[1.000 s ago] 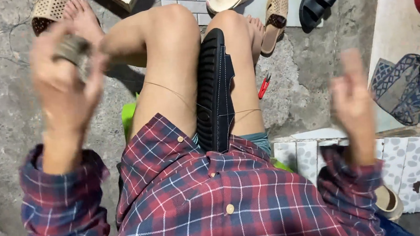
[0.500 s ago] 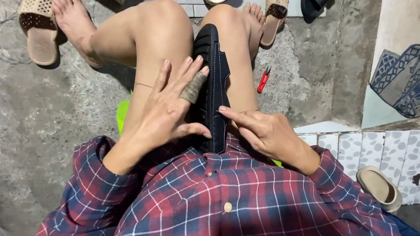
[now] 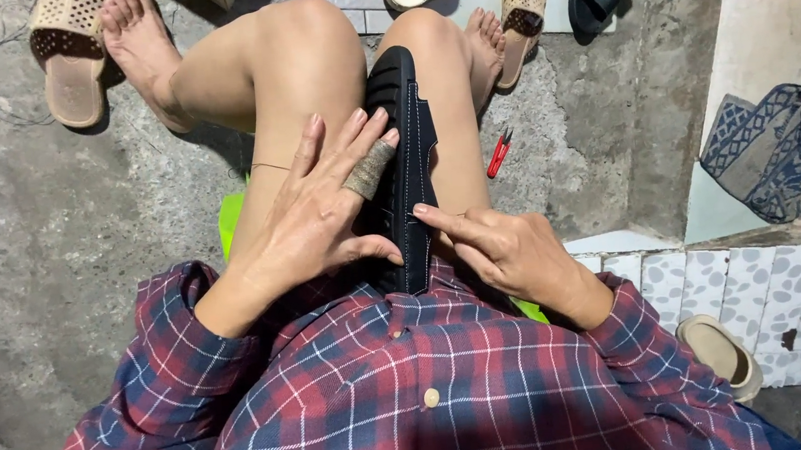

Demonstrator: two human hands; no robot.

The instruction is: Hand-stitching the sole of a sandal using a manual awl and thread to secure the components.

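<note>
A black rubber sandal with a stitched seam along its edge (image 3: 403,158) lies lengthwise between the person's bare knees, toe pointing away from the body; the left hand (image 3: 318,208) rests flat on it with fingers spread, one finger wrapped in a tan fabric band (image 3: 370,170); the right hand (image 3: 503,250) is loosely curled, its index fingertip (image 3: 420,211) pressed on the seam. Red-handled thread snips (image 3: 498,153) lie on the grey concrete floor (image 3: 30,235), just right of the right knee; a beige perforated slipper (image 3: 71,51) lies at the floor's upper left corner.
</note>
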